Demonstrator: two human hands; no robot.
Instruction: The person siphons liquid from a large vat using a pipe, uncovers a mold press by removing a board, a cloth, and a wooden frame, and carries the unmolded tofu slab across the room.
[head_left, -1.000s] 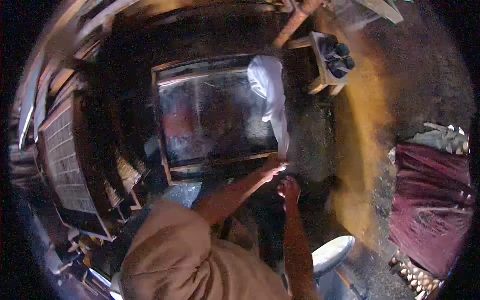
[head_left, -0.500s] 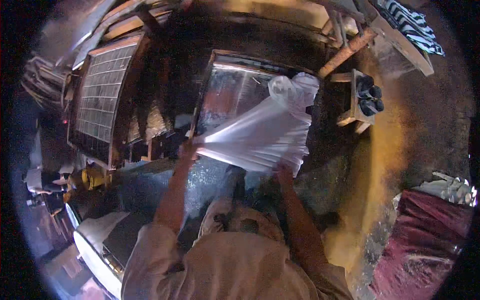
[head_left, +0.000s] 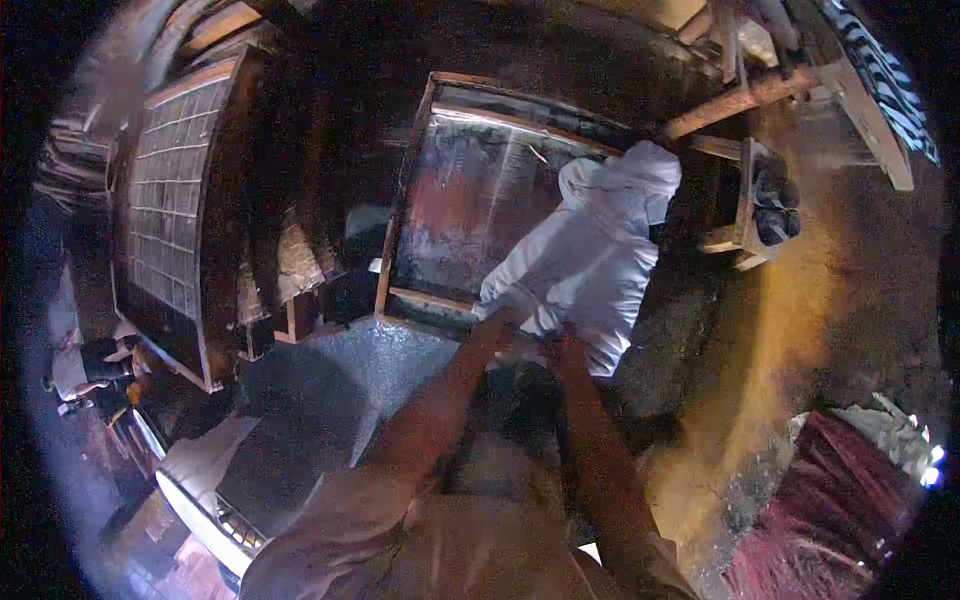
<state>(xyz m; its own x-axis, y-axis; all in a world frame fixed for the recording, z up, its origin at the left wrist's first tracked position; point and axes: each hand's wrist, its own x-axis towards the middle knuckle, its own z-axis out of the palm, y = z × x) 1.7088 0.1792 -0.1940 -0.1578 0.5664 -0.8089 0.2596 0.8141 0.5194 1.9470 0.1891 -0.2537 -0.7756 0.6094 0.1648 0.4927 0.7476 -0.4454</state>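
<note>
A white cloth (head_left: 590, 250) lies gathered in folds over the right part of a wood-framed panel (head_left: 450, 210) with a glossy, reflective surface. My left hand (head_left: 507, 322) grips the near left edge of the cloth, fingers closed. Close beside it, my right hand (head_left: 565, 345) is closed on the near edge of the same cloth. Shadow and slight blur hide part of the fingers on both hands. The far end of the cloth is bunched up at the panel's upper right corner.
A wooden frame with a wire grid (head_left: 165, 190) stands at left. To the right are a small wooden stool (head_left: 745, 205) with dark shoes (head_left: 775, 205) on it and a slanting pole (head_left: 740, 105). Dark red fabric (head_left: 830, 510) lies at lower right, striped cloth (head_left: 880, 75) at upper right.
My left hand has moved right, bringing the stretched left side of the cloth in next to my right hand. The cloth is now slack and narrower, baring more of the panel.
</note>
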